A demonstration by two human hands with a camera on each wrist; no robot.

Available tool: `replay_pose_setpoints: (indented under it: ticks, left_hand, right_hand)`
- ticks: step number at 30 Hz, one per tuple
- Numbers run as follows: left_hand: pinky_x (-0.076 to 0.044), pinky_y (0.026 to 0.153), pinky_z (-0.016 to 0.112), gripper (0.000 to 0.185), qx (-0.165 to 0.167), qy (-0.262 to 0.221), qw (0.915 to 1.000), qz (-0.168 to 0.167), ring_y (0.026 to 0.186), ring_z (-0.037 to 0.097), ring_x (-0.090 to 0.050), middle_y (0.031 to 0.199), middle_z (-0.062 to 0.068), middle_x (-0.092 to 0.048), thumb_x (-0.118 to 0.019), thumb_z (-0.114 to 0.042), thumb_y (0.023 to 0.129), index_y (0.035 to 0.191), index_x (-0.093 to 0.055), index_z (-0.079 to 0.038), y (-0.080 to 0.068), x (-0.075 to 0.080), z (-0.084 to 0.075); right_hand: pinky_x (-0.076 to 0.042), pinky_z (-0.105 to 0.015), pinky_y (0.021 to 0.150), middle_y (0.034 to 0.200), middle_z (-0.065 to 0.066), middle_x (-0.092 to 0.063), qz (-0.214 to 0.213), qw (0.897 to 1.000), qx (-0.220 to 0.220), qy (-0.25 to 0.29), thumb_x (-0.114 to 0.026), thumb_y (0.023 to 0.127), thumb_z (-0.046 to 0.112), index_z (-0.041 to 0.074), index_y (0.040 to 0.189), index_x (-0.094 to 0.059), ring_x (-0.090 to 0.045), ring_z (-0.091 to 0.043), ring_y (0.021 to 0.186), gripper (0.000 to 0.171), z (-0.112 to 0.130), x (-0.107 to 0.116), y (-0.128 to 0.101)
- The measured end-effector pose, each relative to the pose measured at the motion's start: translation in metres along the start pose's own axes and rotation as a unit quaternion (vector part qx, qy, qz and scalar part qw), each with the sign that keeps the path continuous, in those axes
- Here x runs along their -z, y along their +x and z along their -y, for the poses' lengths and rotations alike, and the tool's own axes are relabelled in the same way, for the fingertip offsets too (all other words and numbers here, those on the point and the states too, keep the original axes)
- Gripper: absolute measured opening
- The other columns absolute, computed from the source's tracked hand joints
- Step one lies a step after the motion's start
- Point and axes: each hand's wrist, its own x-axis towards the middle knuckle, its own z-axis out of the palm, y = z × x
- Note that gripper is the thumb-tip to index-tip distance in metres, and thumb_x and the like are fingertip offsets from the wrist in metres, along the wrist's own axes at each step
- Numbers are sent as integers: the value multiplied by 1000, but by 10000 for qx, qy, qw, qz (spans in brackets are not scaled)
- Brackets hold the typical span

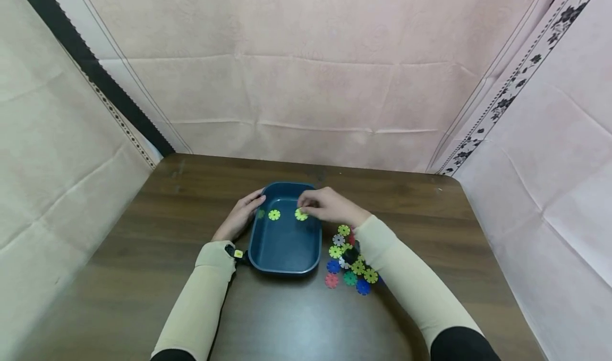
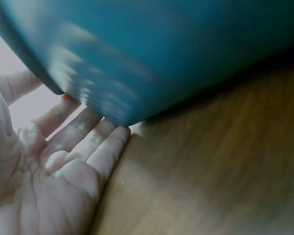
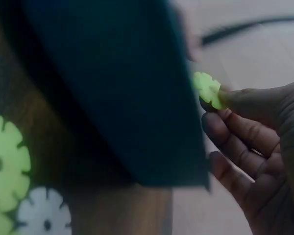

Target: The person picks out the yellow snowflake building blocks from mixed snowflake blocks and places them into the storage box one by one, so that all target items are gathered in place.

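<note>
A dark blue rectangular tray [image 1: 285,254] sits on the brown table, with one yellow-green flower-shaped disc [image 1: 274,215] lying inside it. My right hand [image 1: 325,206] hovers over the tray's far right part and pinches a second yellow-green disc [image 1: 301,215] [image 3: 208,90] at its fingertips. My left hand [image 1: 244,215] [image 2: 63,152] rests with straight fingers against the tray's outer left wall [image 2: 152,54]. A pile of coloured discs [image 1: 350,260] lies on the table just right of the tray, under my right forearm.
The wooden table [image 1: 143,254] is enclosed by pale pink cloth walls at the back and both sides. Yellow-green and white discs [image 3: 10,164] lie beside the tray wall in the right wrist view.
</note>
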Motion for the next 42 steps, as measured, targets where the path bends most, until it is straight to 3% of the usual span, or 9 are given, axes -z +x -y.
replay_pose_setpoints:
  ticks: [2,5,9,19,25,34,42]
  left_hand:
    - [-33,114,49,69,46,30,10000,15,140,25,-43,157,5,-41,-60,-50,98,154,-42,-15,0,-1,0]
    - [-36,111,49,68,138,38,9999,10,137,27,-45,156,6,-42,-60,-50,99,154,-43,-16,0,-2,1]
    - [-38,110,48,64,221,37,9997,-50,136,25,-47,154,4,-44,-60,-50,98,152,-46,-18,0,-3,0]
    - [-43,106,40,67,75,8,10000,56,137,27,-46,157,7,-41,-59,-49,100,155,-41,-15,-1,0,0]
    - [-47,101,34,68,64,24,10000,68,136,27,-48,156,7,-41,-59,-49,100,155,-41,-15,-1,0,1]
    - [-48,98,29,64,-138,-33,9999,89,134,26,-50,154,6,-45,-59,-46,101,154,-43,-14,2,0,1]
    - [-49,98,30,65,-132,-26,9999,64,133,27,-51,154,8,-44,-58,-46,101,154,-42,-14,1,0,1]
  right_hand:
    - [-54,-23,75,100,7,-71,462,9986,120,-221,-62,102,18,15,110,-69,-64,-3,82,11,2,-6,16]
    - [-53,-23,74,96,3,-69,771,9957,150,-496,-62,102,15,12,109,-68,-62,-5,77,10,3,-13,31]
    - [-53,-24,74,96,2,-69,832,9945,-25,-635,-61,101,11,10,109,-69,-62,-7,77,11,1,-16,39]
    - [-54,-26,77,99,-1,-69,859,9940,-321,-603,-60,102,11,8,112,-69,-64,-8,82,14,-4,-19,46]
    - [-55,-30,84,109,-7,-71,938,9920,-509,-681,-60,101,9,5,117,-69,-67,-12,95,19,-5,-19,46]
    - [-55,-29,87,111,-5,-73,164,9982,-299,-490,-65,100,13,4,119,-70,-68,-11,101,22,-8,4,30]
    - [-56,-35,88,108,4,-71,-996,9941,-371,204,-66,99,19,13,114,-72,-66,-11,101,17,-20,16,-18]
